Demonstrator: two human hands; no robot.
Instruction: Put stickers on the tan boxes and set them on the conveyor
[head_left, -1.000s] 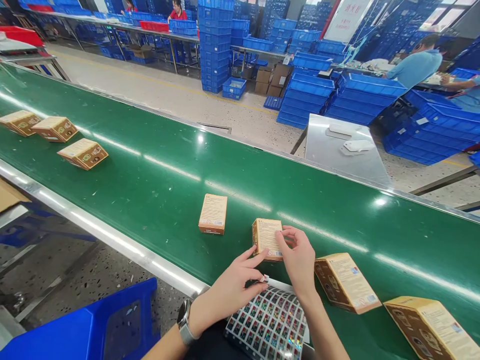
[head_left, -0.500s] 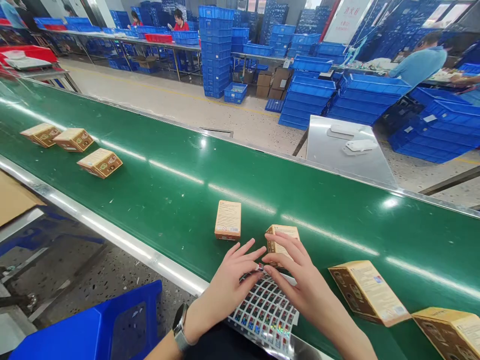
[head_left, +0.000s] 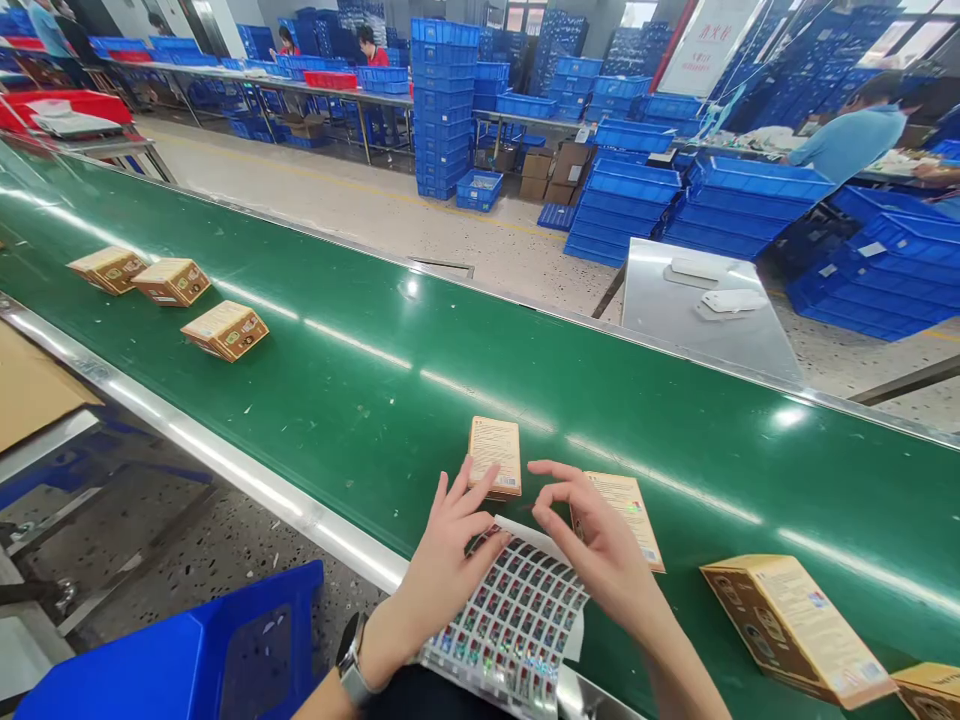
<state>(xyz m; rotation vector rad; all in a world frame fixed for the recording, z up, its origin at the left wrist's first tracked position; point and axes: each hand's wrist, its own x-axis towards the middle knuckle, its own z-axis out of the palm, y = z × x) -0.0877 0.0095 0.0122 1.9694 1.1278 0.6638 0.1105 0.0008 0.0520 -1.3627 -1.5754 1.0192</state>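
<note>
My left hand (head_left: pixel 442 565) rests at the near edge of the green conveyor belt (head_left: pixel 337 400), fingers over the top edge of a sheet of small shiny stickers (head_left: pixel 510 620) that it holds. Its fingertips almost touch a small tan box (head_left: pixel 496 452) lying flat on the belt. My right hand (head_left: pixel 600 550) hovers just right of the sheet with thumb and index finger curled into a loose pinch; whether a sticker is between them I cannot make out. A second tan box (head_left: pixel 628 510) lies flat, partly under that hand.
Three tan boxes (head_left: pixel 225 330) lie up the belt at left, and two bigger ones (head_left: pixel 799 625) at right. A blue stool (head_left: pixel 195 650) stands below left. Behind the belt are a steel table (head_left: pixel 705 310), stacked blue crates (head_left: pixel 442 100) and a person in a blue shirt (head_left: pixel 847 140).
My right hand left the box, dipped to the sticker sheet, then rose in a pinch. The boxes have travelled right along the belt, and the touched box now lies flat.
</note>
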